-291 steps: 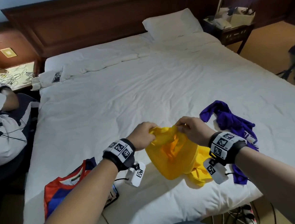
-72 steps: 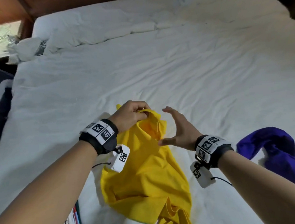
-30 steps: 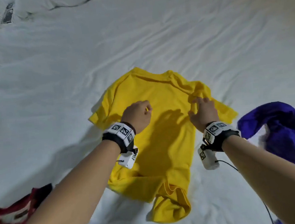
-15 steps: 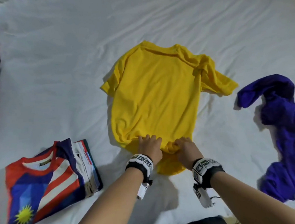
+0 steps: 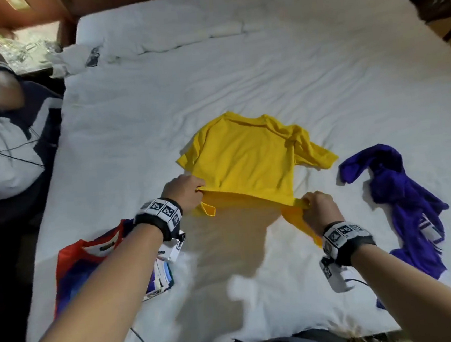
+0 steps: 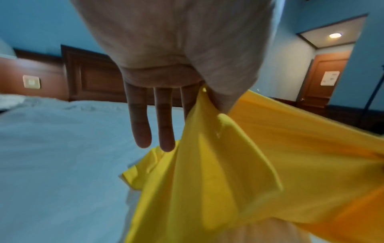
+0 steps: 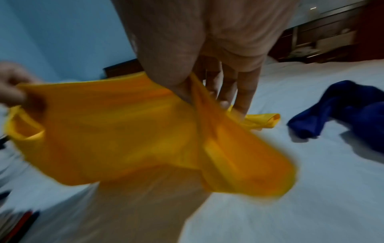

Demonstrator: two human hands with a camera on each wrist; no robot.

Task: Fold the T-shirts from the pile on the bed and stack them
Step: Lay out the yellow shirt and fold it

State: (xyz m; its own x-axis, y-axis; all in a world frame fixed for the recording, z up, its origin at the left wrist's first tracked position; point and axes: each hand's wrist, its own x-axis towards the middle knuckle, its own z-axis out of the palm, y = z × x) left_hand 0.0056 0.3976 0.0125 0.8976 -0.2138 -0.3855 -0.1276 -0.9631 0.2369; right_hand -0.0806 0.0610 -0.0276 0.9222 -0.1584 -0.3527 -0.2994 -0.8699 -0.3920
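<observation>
A yellow T-shirt (image 5: 244, 155) lies spread on the white bed (image 5: 211, 77), collar at the far end. My left hand (image 5: 185, 191) pinches its bottom hem at the left corner; my right hand (image 5: 317, 208) pinches the hem at the right corner. Both hold the hem lifted above the sheet. In the left wrist view the yellow T-shirt (image 6: 249, 164) hangs from thumb and forefinger while the other fingers (image 6: 141, 118) point straight. The right wrist view shows the yellow T-shirt (image 7: 135, 131) stretched between both hands. A folded red, white and blue T-shirt (image 5: 91, 267) lies at my left.
A crumpled purple T-shirt (image 5: 405, 205) lies on the sheet to the right, also the purple T-shirt (image 7: 343, 111) in the right wrist view. Another person (image 5: 0, 140) sits beside the bed's left edge. A bunched duvet (image 5: 168, 37) lies at the far end.
Both hands have moved apart from the middle of the hem to its two corners and lifted it off the sheet. The camera view has pulled back.
</observation>
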